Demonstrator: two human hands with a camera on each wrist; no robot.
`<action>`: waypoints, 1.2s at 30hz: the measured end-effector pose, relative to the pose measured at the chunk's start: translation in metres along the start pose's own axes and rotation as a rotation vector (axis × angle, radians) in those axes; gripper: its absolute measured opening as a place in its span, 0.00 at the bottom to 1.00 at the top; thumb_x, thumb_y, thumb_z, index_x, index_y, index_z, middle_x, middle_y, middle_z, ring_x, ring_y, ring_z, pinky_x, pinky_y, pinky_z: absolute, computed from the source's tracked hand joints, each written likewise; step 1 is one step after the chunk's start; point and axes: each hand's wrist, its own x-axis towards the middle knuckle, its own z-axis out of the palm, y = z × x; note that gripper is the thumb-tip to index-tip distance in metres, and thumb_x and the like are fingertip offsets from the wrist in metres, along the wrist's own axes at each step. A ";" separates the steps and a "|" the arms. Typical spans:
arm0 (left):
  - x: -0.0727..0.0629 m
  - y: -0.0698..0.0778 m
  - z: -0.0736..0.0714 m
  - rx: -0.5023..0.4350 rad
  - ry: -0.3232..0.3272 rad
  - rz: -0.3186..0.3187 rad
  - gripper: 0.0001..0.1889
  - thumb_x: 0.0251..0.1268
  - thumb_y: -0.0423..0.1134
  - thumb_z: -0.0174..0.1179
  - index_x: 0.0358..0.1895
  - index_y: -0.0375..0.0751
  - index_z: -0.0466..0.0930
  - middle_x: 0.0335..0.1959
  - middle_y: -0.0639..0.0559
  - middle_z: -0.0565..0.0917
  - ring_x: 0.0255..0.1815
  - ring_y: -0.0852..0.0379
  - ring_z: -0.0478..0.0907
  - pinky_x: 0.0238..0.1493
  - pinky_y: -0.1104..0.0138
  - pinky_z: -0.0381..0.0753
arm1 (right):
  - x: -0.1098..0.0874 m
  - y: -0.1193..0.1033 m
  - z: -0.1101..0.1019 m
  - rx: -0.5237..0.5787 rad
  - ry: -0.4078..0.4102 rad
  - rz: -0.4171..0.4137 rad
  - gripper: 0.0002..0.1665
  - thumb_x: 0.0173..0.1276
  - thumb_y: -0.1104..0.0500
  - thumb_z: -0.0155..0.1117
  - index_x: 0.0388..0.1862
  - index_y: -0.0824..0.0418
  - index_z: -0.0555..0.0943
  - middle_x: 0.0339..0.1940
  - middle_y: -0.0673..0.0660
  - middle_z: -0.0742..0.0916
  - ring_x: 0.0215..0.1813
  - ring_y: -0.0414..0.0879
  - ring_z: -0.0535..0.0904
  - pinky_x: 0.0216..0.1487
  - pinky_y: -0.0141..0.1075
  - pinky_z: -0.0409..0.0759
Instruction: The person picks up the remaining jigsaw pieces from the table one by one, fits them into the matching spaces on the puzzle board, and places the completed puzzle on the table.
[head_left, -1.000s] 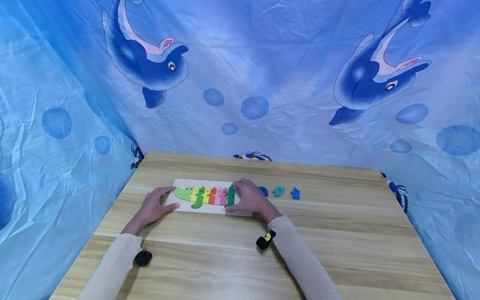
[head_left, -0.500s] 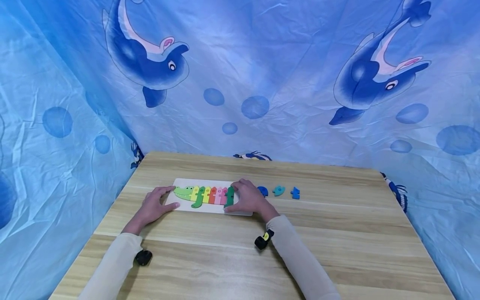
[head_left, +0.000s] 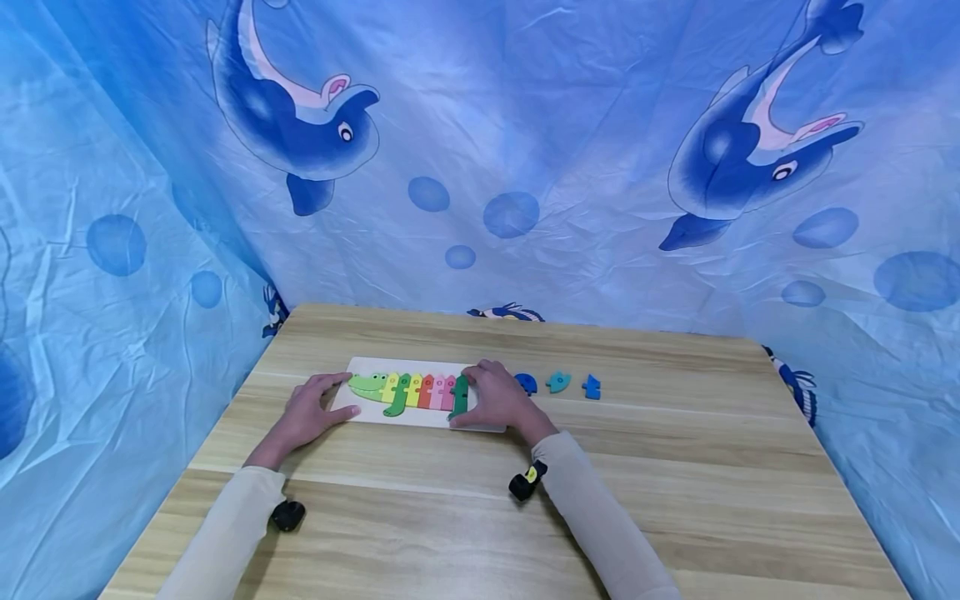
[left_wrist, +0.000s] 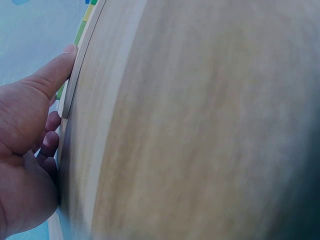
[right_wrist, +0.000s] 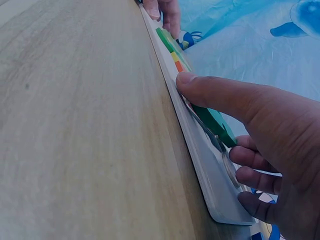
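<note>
A wooden crocodile puzzle board lies flat on the table, with a light green head and several coloured body pieces in a row. My left hand grips the board's left end, thumb at its near side and index finger at its far side. In the left wrist view the thumb touches the board's edge. My right hand pinches a dark green puzzle piece by its near and far ends, beside the pink pieces. In the right wrist view this green piece looks slightly tilted over the board.
Right of the board lie a dark blue piece, a teal piece and a smaller blue piece. The wooden table meets a blue dolphin-print cloth at the back and sides.
My right hand has shifted very slightly with the dark green piece, and more of the dark blue piece shows behind it. The left hand holds its place on the board.
</note>
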 end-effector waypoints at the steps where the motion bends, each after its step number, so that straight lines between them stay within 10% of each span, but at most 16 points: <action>1: 0.000 0.000 0.000 0.001 -0.001 0.000 0.40 0.64 0.51 0.71 0.75 0.38 0.68 0.71 0.28 0.66 0.67 0.27 0.61 0.65 0.35 0.55 | 0.000 0.000 0.000 -0.001 0.000 0.000 0.59 0.47 0.24 0.77 0.71 0.55 0.76 0.58 0.51 0.80 0.58 0.46 0.71 0.60 0.42 0.78; 36: 0.002 -0.004 -0.001 0.005 -0.011 -0.014 0.41 0.64 0.52 0.71 0.76 0.39 0.67 0.72 0.29 0.66 0.69 0.28 0.60 0.66 0.36 0.54 | -0.001 0.001 0.001 0.064 0.002 0.021 0.57 0.53 0.25 0.74 0.74 0.54 0.74 0.59 0.52 0.80 0.59 0.47 0.72 0.62 0.44 0.77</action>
